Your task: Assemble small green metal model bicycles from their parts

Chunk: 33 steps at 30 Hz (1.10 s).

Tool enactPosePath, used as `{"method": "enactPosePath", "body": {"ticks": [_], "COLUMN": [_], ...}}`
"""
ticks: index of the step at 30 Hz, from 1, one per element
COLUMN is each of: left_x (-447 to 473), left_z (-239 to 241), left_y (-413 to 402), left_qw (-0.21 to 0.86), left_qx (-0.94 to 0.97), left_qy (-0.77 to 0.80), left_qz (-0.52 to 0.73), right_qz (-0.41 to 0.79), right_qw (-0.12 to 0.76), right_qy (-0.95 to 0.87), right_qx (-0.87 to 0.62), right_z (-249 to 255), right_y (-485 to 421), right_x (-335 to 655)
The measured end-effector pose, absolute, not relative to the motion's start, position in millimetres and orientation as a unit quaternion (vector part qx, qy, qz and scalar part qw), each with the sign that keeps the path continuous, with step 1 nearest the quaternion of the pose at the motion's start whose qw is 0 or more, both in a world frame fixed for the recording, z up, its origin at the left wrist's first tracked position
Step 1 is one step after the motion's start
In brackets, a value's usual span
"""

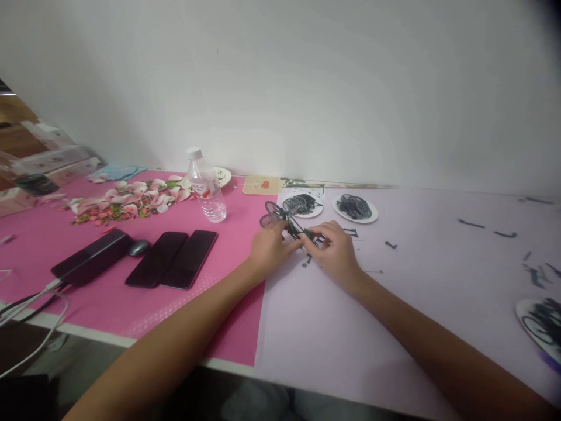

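Both hands grip one dark miniature bicycle model point(295, 227) over the pale sheet on the table. Two spoked wheels point(272, 209) show at its left end, and its frame slants down to the right between the hands. With fingers closed, my left hand point(270, 248) pinches the model near the wheels. My right hand point(335, 254) holds the other end, thumb and fingers curled around it; a small green bit shows at the fingertips. Just below the hands lie tiny dark parts point(305, 263). Behind the model stands a white plate point(314, 211) piled with dark wheels.
Another white plate point(374, 214) of dark parts is at the back, and a third point(523, 313) at the right edge. Loose dark pieces point(471, 223) lie to the right. On the pink side are a water bottle point(205, 190), two phones point(189, 260), a power bank point(93, 257) and petals point(131, 202).
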<state>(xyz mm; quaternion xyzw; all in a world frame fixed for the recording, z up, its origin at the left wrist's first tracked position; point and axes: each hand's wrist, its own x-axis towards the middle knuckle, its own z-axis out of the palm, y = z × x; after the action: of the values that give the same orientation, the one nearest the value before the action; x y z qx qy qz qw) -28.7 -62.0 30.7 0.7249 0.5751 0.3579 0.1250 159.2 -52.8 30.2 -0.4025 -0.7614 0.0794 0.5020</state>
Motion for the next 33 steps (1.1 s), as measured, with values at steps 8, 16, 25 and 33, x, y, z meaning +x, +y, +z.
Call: {"method": "enactPosePath", "body": {"ticks": [8,16,25,33], "left_x": [-29,-26,-30,-30], "left_z": [33,27,22,17], "left_y": [-61,-54,-43,-43], "left_qw": [0.147,0.318,0.519,0.56], "left_qx": [0.717,0.634,0.513,0.478], "left_qy": [0.563,0.492,0.424,0.432], "left_qz": [0.385,0.505,0.536,0.52], "right_qz": [0.234,0.351,0.388,0.425], "right_qw": [0.53,0.533,0.549,0.554], "right_qy": [-0.669,-0.595,-0.561,-0.535], "right_qx": [-0.466,-0.488,-0.484,-0.477], "right_z": [34,33,33,35], "right_y": [-54,-41,-37,-39], "right_x": [158,168,171,169]}}
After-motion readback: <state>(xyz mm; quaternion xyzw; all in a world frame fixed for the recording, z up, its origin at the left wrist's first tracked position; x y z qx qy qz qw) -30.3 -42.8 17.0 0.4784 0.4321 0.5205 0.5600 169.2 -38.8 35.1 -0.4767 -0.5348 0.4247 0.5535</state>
